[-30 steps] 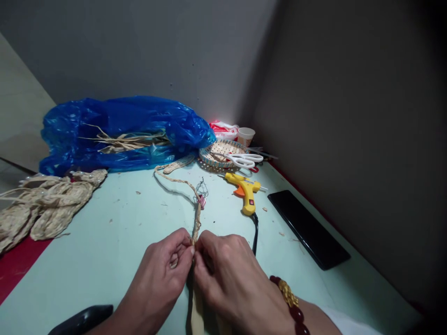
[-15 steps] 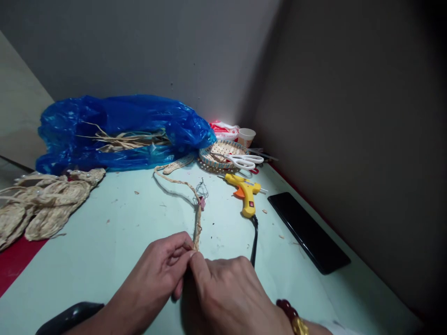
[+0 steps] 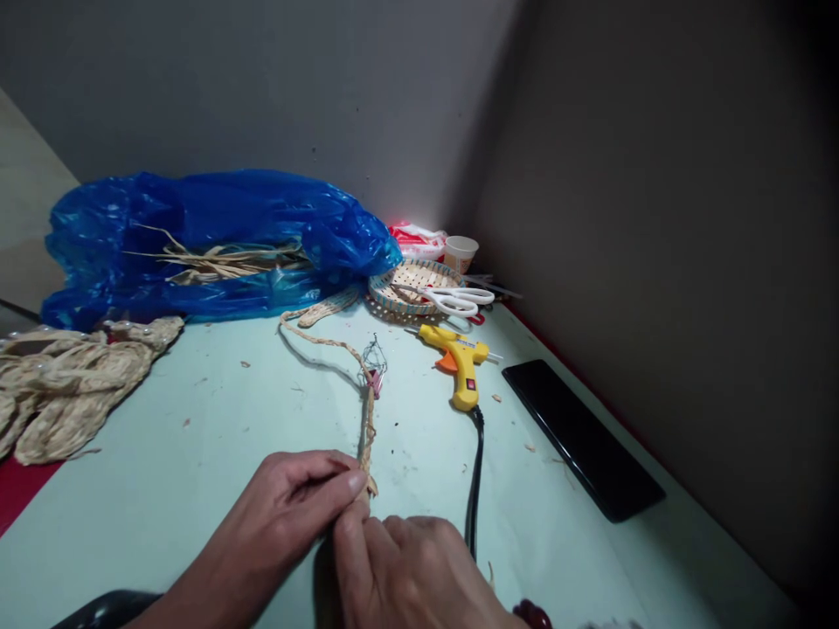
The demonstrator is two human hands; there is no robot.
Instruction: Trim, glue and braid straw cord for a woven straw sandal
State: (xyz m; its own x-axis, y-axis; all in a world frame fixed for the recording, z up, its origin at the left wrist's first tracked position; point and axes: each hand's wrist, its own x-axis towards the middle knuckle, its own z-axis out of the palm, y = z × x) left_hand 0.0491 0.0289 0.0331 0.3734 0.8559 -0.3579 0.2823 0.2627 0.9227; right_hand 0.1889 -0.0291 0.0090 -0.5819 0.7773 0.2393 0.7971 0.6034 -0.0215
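Observation:
A thin tan braided cord (image 3: 369, 428) runs down the middle of the table to both hands. A small pink clip (image 3: 374, 382) sits on the cord above them, with a tangle of thin wire beside it. My left hand (image 3: 294, 507) pinches the cord between thumb and fingers. Just below and right of it, my right hand (image 3: 406, 563) is closed at the cord's near end, its fingertips close to the left ones. A short strand end sticks out beside the left thumb. What lies beneath the right fingers is hidden.
A blue plastic bag (image 3: 242, 205) of straw strands lies at the back. Woven straw pieces (image 3: 85, 393) are at left. Toward the right are a yellow glue gun (image 3: 464, 358) with a black cable, a basket (image 3: 393, 284), white-handled scissors (image 3: 459, 301), a paper cup (image 3: 461, 252) and a black phone (image 3: 580, 437).
My right hand has moved down and slightly left, away from the cord's braided part. The left thumb now lies across the cord, and a strand end shows beside it. The view has shifted slightly.

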